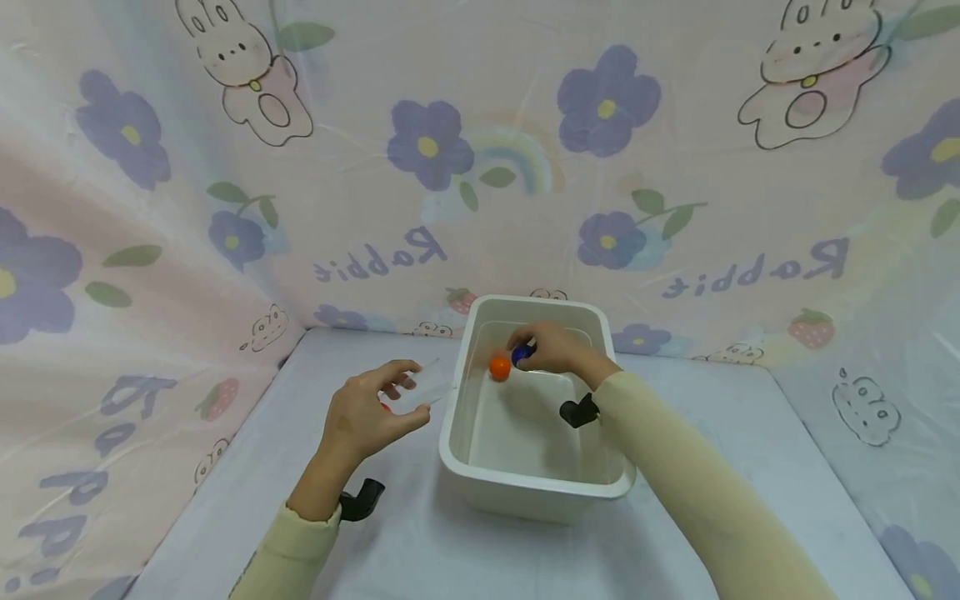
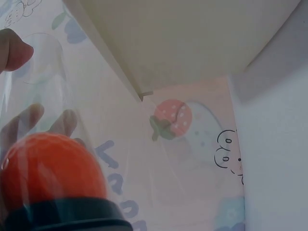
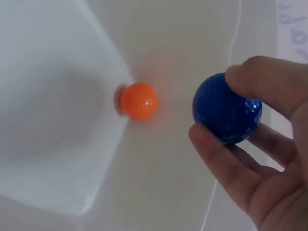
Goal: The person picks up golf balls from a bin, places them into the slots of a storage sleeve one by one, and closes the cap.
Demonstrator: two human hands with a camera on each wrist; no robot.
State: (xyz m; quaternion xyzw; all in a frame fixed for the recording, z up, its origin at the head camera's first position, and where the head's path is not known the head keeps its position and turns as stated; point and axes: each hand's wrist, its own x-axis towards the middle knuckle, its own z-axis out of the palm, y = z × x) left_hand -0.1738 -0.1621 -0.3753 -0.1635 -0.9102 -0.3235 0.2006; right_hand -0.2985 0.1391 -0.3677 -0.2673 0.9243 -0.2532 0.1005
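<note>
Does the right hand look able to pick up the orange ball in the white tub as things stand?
Probably not yet: the right hand grips the blue ball, so it is occupied. Otherwise the way looks free: nothing else shows between that hand and the orange ball.

In the head view, the left hand (image 1: 367, 410) hides nearly all of the orange ball (image 2: 53, 166) in the clear tube (image 2: 33, 94); the right hand (image 1: 555, 346) partly covers the blue ball (image 1: 519, 356); 2 sleeves (image 1: 690, 483) run off the bottom edge. The left wrist view crops the dark band (image 2: 67, 215).
</note>
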